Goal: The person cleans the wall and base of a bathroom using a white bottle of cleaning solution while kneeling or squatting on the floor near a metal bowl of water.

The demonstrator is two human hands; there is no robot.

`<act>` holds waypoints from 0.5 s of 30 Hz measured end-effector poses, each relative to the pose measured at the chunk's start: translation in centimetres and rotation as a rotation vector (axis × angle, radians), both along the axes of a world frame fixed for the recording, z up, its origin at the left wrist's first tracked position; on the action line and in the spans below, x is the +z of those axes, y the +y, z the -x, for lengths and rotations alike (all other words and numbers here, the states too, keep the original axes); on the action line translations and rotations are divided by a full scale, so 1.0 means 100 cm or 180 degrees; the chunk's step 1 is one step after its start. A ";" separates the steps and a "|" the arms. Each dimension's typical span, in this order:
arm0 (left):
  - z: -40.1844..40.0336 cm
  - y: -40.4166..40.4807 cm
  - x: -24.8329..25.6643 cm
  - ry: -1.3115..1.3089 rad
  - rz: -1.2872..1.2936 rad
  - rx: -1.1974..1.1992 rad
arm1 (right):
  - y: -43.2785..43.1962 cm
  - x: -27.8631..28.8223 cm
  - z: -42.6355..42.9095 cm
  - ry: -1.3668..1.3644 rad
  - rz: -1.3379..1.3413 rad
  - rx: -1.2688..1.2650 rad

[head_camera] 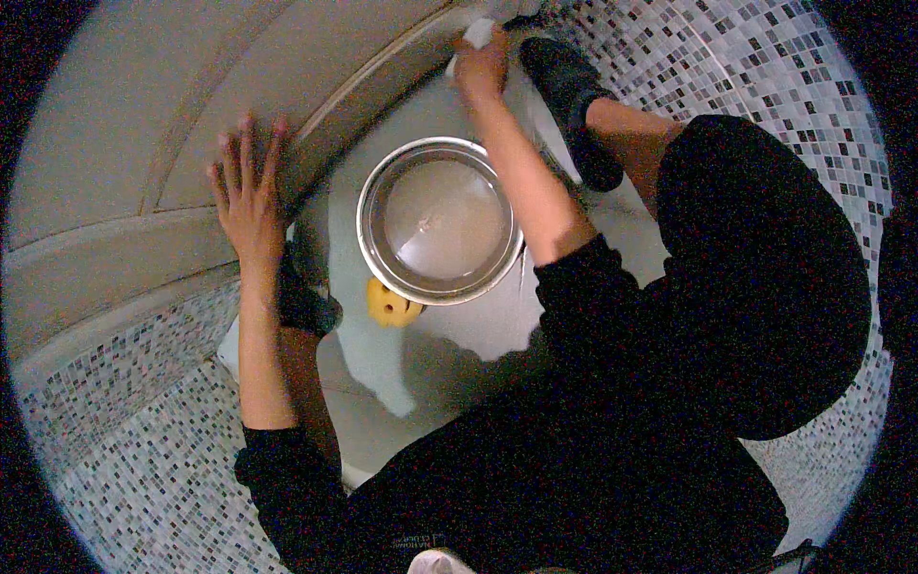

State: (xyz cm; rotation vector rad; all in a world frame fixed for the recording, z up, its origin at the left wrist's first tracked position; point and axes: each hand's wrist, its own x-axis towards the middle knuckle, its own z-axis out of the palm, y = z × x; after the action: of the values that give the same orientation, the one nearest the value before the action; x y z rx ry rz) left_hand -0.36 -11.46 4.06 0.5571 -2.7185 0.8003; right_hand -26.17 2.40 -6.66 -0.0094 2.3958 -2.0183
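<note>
My left hand [249,204] has its fingers spread against the lower part of a beige panelled surface [193,93] and holds nothing. My right hand [484,68] reaches to the far end, at the foot of that same surface. It is closed around a white cloth or pad [479,32]; blur hides exactly which. Between my arms, a round metal basin [369,251] holds slightly cloudy liquid [445,215]. A yellow sponge [391,305] with dark holes lies against the basin's near left side, partly under its rim.
My dark shoes [305,298] stand on either side of the basin, on a smooth grey floor [437,337] with light and shadow across it. Small mosaic tiles cover the wall at right [774,79] and the area at lower left [158,445]. A ledge [122,240] runs along the panels.
</note>
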 end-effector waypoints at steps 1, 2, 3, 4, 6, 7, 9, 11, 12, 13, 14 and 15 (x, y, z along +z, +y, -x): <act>-0.001 -0.002 -0.001 -0.0006 0.0012 -0.0001 | -0.006 -0.002 -0.005 0.0607 -0.0389 -0.0081; 0.000 -0.004 -0.002 0.0036 -0.0007 -0.0067 | -0.012 -0.004 -0.008 0.0605 -0.0382 -0.0086; -0.011 -0.007 -0.005 0.0008 -0.0014 -0.0078 | -0.020 0.005 -0.033 0.0491 -0.0320 -0.0037; -0.019 -0.009 -0.003 -0.0052 0.0002 -0.0039 | -0.026 0.017 -0.056 0.0388 -0.0262 0.0001; -0.011 -0.005 0.001 -0.0106 0.0004 -0.0014 | -0.022 0.016 -0.052 0.0672 -0.0363 -0.0132; -0.013 -0.005 0.004 -0.0124 0.0024 0.0000 | -0.021 0.020 -0.046 0.0654 -0.0341 -0.0119; -0.013 -0.006 0.009 -0.0261 0.0200 0.0106 | -0.009 0.031 -0.027 -0.0685 0.0193 0.0236; -0.013 -0.005 0.010 -0.0144 0.0091 0.0012 | -0.005 0.031 -0.019 -0.0909 0.0999 0.0149; -0.003 -0.002 0.007 0.0014 -0.0059 -0.0132 | 0.000 0.013 -0.001 -0.0204 0.0340 0.0024; -0.005 -0.004 0.004 0.0019 -0.0049 -0.0130 | -0.003 0.020 -0.003 0.0426 -0.0281 -0.0041; -0.006 -0.005 0.002 0.0051 -0.0041 -0.0107 | -0.011 0.021 -0.022 0.0685 -0.0061 0.0009; -0.010 -0.005 -0.004 0.0060 -0.0062 -0.0071 | -0.012 0.028 -0.034 0.0668 -0.0079 0.0026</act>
State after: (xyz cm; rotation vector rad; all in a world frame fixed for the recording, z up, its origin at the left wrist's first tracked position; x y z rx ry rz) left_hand 0.66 -11.98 3.70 0.5348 -2.7130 0.7601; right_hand -22.73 1.16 -3.84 -0.2425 2.5348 -2.0796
